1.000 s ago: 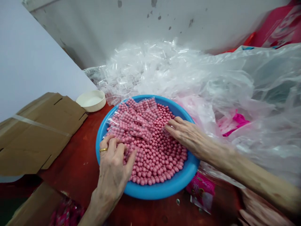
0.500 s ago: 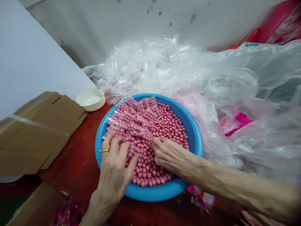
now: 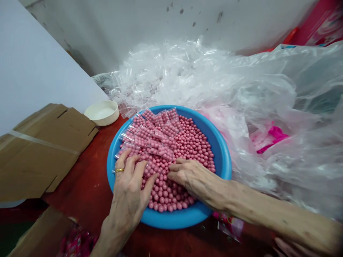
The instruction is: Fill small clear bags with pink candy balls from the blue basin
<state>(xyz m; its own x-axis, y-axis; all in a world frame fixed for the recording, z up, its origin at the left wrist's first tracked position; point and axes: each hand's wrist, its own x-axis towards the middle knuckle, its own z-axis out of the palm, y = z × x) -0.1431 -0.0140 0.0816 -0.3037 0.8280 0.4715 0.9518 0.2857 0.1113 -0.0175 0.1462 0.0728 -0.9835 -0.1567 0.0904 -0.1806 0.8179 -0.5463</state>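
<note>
A blue basin (image 3: 223,153) holds many small glossy pink balls (image 3: 194,142). Filled clear packets (image 3: 160,137) lie overlapping on the balls at the back left of the basin. My left hand (image 3: 131,185), with a gold ring, arches over a clear packet (image 3: 152,168) at the basin's left side. Its fingers and thumb bend around that packet, which the hand partly covers. To its right, my right hand (image 3: 191,178) is in among the loose balls. Its fingers are pressed together and curled, and the fingertips are partly hidden by the balls.
Behind the basin is a large heap of clear packets (image 3: 171,67). Crumpled clear plastic (image 3: 302,117) spreads to the right. A white round dish (image 3: 103,113) and flattened cardboard (image 3: 45,150) lie left. A pink wrapper (image 3: 232,225) is at the basin's front right.
My right hand's fingers have shifted slightly left and stretch out more among the balls. My left hand stays nearly in place over the packet. The whole view has shifted a little.
</note>
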